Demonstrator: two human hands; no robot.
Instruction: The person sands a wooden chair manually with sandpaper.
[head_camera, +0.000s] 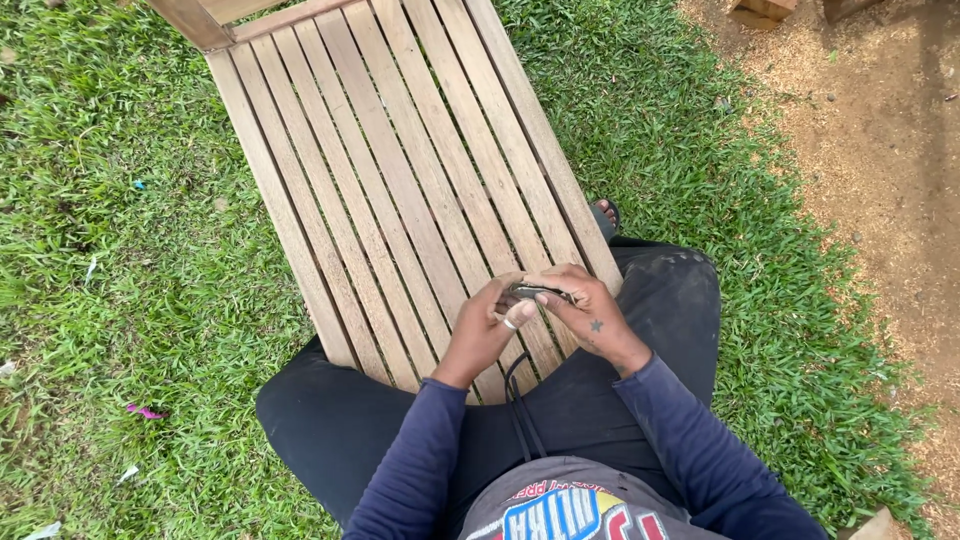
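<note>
Head view: left hand (485, 330) and right hand (585, 310) pinch a small dark tool (535, 292) at its ends; likely light, rigid.

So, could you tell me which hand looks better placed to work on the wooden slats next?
Probably the left hand: it lies over the slatted wooden panel, while the right hand seems to grip the small dark metal object.

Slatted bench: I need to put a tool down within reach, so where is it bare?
The slatted bench is bare from its far rail down to the hands. It is crowded only at the near end, where the left hand and right hand meet around a small dark object. Grass borders both sides; bare dirt lies further right.
</note>
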